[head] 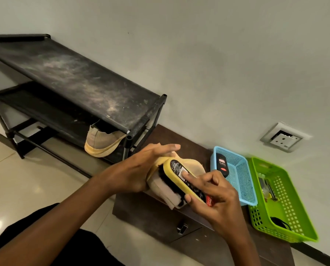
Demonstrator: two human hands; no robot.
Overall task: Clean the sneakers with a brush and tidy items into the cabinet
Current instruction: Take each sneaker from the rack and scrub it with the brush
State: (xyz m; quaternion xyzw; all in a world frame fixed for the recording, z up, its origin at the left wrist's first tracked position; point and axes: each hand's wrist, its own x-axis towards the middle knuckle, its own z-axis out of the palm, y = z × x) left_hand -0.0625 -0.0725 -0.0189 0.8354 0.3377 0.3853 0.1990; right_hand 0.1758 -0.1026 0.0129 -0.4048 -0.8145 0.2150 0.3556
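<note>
My left hand (141,167) holds a beige sneaker (165,191) with a yellow sole from the left side, fingers stretched over its top. My right hand (215,192) grips a yellow brush (181,174) with black bristles, forefinger laid along its labelled back. The bristles press against the sneaker's side. A second beige sneaker (102,143) lies on the lower shelf of the black shoe rack (79,81), heel toward me. The low dark wooden cabinet (156,214) sits under my hands.
A blue basket (240,173) on the cabinet top holds a black polish bottle (222,163). Beside it a green basket (286,204) holds small items. A wall socket (284,138) is above them. The rack's top shelf is dusty. Tiled floor lies at the left.
</note>
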